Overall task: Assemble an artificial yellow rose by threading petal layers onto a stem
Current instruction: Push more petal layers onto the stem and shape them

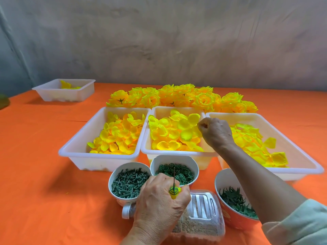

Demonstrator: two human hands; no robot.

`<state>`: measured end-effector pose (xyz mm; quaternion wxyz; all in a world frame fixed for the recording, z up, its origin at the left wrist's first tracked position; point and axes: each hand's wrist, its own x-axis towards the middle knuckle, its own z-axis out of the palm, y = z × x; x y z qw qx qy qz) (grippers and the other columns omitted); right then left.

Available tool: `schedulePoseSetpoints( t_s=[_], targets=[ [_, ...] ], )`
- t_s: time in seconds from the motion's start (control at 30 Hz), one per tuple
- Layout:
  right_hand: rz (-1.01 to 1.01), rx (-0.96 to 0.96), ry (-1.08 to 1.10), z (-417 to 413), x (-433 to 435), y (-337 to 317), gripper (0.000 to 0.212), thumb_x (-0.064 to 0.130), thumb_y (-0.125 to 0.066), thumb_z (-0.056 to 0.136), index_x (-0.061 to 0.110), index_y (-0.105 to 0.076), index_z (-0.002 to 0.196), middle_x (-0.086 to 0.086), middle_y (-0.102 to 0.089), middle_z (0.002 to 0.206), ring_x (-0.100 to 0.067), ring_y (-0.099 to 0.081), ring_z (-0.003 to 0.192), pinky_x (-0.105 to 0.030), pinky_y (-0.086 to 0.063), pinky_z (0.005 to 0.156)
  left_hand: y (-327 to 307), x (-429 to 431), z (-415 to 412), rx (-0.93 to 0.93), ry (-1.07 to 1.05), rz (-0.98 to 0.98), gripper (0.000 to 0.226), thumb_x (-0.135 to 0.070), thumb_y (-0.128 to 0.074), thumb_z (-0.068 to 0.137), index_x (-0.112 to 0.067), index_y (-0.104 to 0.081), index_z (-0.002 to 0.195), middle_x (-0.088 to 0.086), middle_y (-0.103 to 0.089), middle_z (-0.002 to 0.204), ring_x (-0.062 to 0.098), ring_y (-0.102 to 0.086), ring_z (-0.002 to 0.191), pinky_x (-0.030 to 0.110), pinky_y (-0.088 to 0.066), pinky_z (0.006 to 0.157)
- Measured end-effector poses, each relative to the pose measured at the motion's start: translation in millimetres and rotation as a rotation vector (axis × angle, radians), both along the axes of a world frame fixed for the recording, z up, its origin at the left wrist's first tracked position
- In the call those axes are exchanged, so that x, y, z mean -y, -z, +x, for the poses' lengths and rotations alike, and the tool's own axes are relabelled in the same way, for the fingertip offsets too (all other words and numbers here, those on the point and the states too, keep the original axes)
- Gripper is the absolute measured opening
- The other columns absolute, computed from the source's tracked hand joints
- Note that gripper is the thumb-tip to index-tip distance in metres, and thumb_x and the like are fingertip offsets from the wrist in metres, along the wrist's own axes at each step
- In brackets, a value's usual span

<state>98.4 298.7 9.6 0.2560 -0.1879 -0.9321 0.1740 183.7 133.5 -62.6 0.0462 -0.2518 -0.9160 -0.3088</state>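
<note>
Yellow petals (169, 131) fill three white trays (79, 138); left grip (159, 198) holds stem (174, 175), right grip (216, 133) curled, contents unclear

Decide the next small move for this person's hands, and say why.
Probably pinch one petal layer from the middle tray with the right hand and carry it to the stem. That hand's curled fingers sit over that tray, while the left hand grips the stem upright with only a small yellow bud on it.

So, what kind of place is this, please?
Probably a handcraft workstation for assembling artificial flowers: white plastic trays of loose yellow fabric petals, a heap of finished yellow fabric roses on the orange tablecloth, and round bowls of small green plastic parts.
</note>
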Motion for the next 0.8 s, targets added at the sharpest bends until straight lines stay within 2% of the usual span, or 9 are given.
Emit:
schedulePoseSetpoints(
  t_s=[0.03, 0.07, 0.1, 0.17, 0.3, 0.43, 0.53, 0.63, 0.8],
  targets=[
    [-0.019, -0.019, 0.009, 1.8, 1.2, -1.6, 0.018, 0.021, -0.059, 0.091, 0.017, -0.076, 0.095, -0.014, -0.073, 0.096, -0.035, -0.064, 0.091, -0.038, -0.051, 0.073, -10.2, 56.4, -22.7, -0.107, -0.004, 0.001, 0.035, -0.071, -0.037, 0.066, -0.039, -0.051, 0.069, -0.020, -0.061, 0.086, 0.001, -0.053, 0.088, 0.028, -0.047, 0.083],
    [-0.043, -0.021, 0.017, 3.4, 1.7, -2.6, 0.016, 0.023, -0.061, 0.090, 0.017, -0.076, 0.093, -0.012, -0.074, 0.095, -0.033, -0.064, 0.091, -0.037, -0.050, 0.074, -12.0, 63.0, -1.7, -0.082, 0.051, 0.153, 0.035, -0.071, -0.037, 0.066, -0.039, -0.051, 0.069, -0.020, -0.061, 0.086, 0.001, -0.053, 0.088, 0.028, -0.047, 0.083],
    [-0.075, -0.016, 0.023, 4.8, 2.2, -3.2, 0.015, 0.024, -0.063, 0.088, 0.018, -0.075, 0.091, -0.010, -0.074, 0.095, -0.032, -0.064, 0.092, -0.036, -0.050, 0.075, -11.8, 64.9, -3.5, -0.002, -0.018, 0.235, 0.035, -0.071, -0.037, 0.066, -0.039, -0.051, 0.069, -0.020, -0.061, 0.086, 0.001, -0.053, 0.088, 0.028, -0.047, 0.083],
    [-0.158, -0.005, 0.029, 7.1, 3.7, -3.2, 0.011, 0.028, -0.067, 0.085, 0.019, -0.074, 0.086, -0.008, -0.074, 0.093, -0.029, -0.064, 0.091, -0.035, -0.048, 0.077, -14.0, 65.6, -5.3, 0.006, -0.030, 0.181, 0.034, -0.070, -0.041, 0.068, -0.038, -0.053, 0.070, -0.020, -0.061, 0.085, 0.002, -0.053, 0.088, 0.028, -0.046, 0.084],
    [-0.394, -0.051, 0.021, 13.3, 9.7, -2.8, 0.020, 0.033, -0.076, 0.081, 0.016, -0.066, 0.077, -0.007, -0.069, 0.081, -0.024, -0.060, 0.078, -0.034, -0.045, 0.070, -9.2, 59.8, -4.7, -0.022, -0.050, 0.267, 0.044, -0.070, -0.041, 0.068, -0.030, -0.059, 0.072, -0.020, -0.058, 0.081, 0.002, -0.054, 0.085, 0.026, -0.046, 0.080],
    [-0.847, -0.144, -0.081, 26.8, 22.2, -6.9, 0.014, 0.014, -0.072, 0.085, 0.010, -0.059, 0.080, -0.013, -0.063, 0.079, -0.024, -0.059, 0.066, -0.031, -0.045, 0.053, -11.4, 62.0, -1.1, -0.017, -0.063, 0.275, 0.051, -0.072, -0.036, 0.065, -0.028, -0.062, 0.074, -0.019, -0.057, 0.080, 0.001, -0.053, 0.084, 0.022, -0.044, 0.077],
    [-1.086, -0.194, -0.197, 40.3, 35.6, -12.0, 0.029, -0.006, -0.066, 0.083, 0.014, -0.046, 0.080, -0.008, -0.056, 0.072, -0.018, -0.066, 0.055, -0.023, -0.044, 0.040, -9.0, 61.6, -3.6, -0.009, -0.067, 0.292, 0.045, -0.071, -0.040, 0.066, -0.031, -0.059, 0.071, -0.019, -0.057, 0.079, 0.001, -0.054, 0.083, 0.020, -0.041, 0.075],
    [-1.137, -0.201, -0.272, 54.0, 49.2, -17.7, 0.029, -0.008, -0.068, 0.082, 0.012, -0.047, 0.085, -0.010, -0.063, 0.075, -0.017, -0.068, 0.055, -0.022, -0.047, 0.041, -10.3, 61.9, -2.3, -0.006, -0.075, 0.282, 0.031, -0.063, -0.054, 0.073, -0.032, -0.059, 0.071, -0.019, -0.054, 0.076, 0.002, -0.054, 0.080, 0.017, -0.039, 0.071],
    [-1.139, -0.212, -0.376, 75.3, 65.0, -20.0, 0.021, -0.003, -0.071, 0.081, 0.011, -0.060, 0.093, -0.007, -0.070, 0.073, -0.015, -0.069, 0.060, -0.023, -0.048, 0.045, -13.8, 59.6, -0.4, -0.003, -0.109, 0.281, 0.030, -0.057, -0.062, 0.076, -0.027, -0.066, 0.077, -0.019, -0.054, 0.075, 0.005, -0.055, 0.081, 0.024, -0.042, 0.073]
  ],
)
